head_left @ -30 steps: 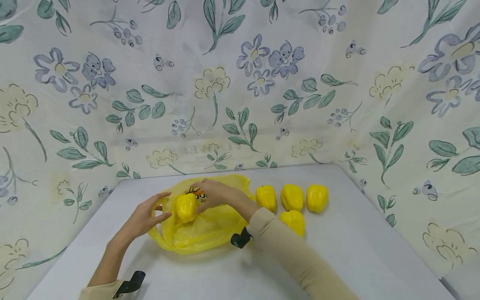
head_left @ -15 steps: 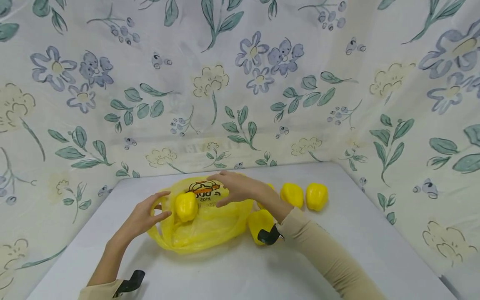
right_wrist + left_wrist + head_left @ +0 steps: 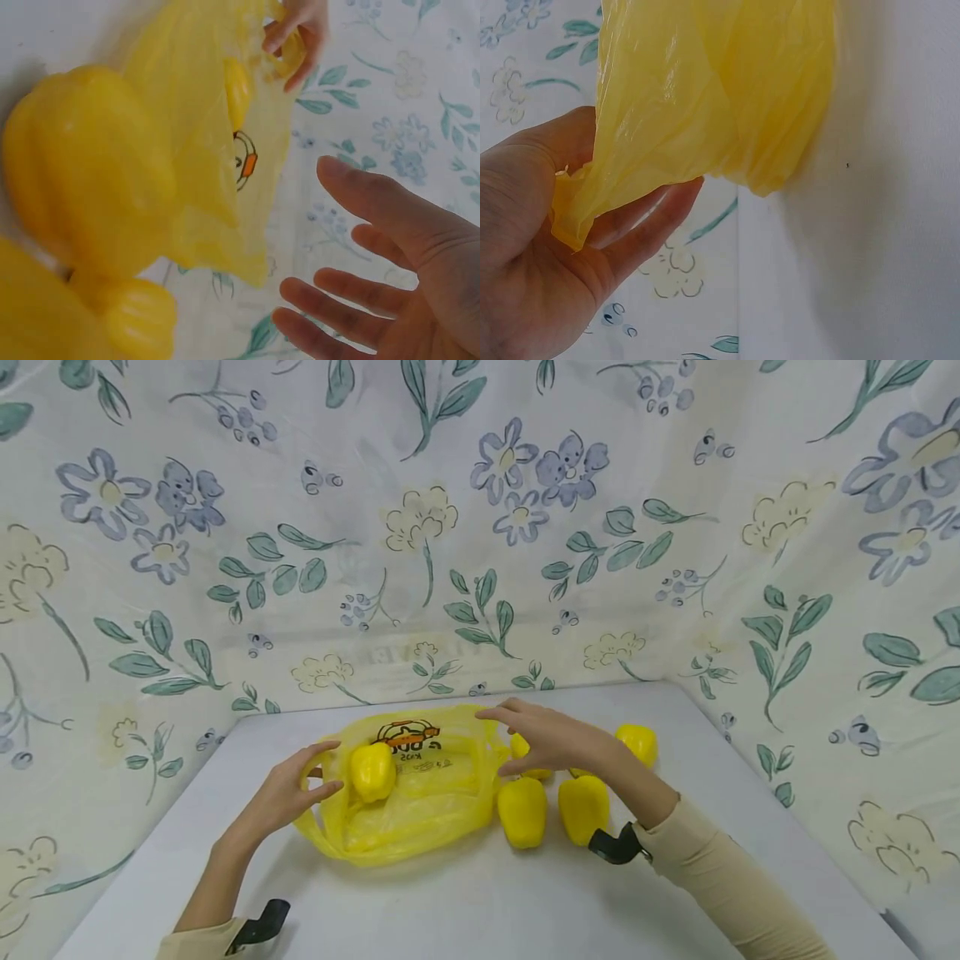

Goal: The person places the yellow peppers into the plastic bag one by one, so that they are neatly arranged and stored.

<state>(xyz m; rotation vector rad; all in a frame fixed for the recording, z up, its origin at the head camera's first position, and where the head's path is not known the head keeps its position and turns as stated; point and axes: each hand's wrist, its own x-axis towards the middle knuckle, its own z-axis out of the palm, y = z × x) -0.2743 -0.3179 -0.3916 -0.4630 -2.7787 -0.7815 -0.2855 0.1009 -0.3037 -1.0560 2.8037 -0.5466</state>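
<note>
A yellow plastic bag (image 3: 420,839) with a printed logo lies on its side on the table, its mouth toward my left hand (image 3: 288,789). The left hand's thumb and fingers curl round the bag's edge, also visible in the left wrist view, where the bag (image 3: 705,82) hides part of the fingers. A yellow bell pepper (image 3: 372,772) shows at the bag. Right of the bag, my right hand (image 3: 551,739) hovers with fingers spread and nothing in it, over several bell peppers. Two nearer ones, a pepper (image 3: 522,812) and another pepper (image 3: 583,810), stand side by side.
A further bell pepper (image 3: 636,744) stands at the right, behind the right forearm. Another pepper (image 3: 534,760) is partly covered by the right hand. The white table (image 3: 712,827) meets a flower-patterned cloth (image 3: 480,568) at its back and sides.
My right hand has let go of the bell pepper at the bag and moved right, over the other peppers. The left hand has stayed at the bag's edge.
</note>
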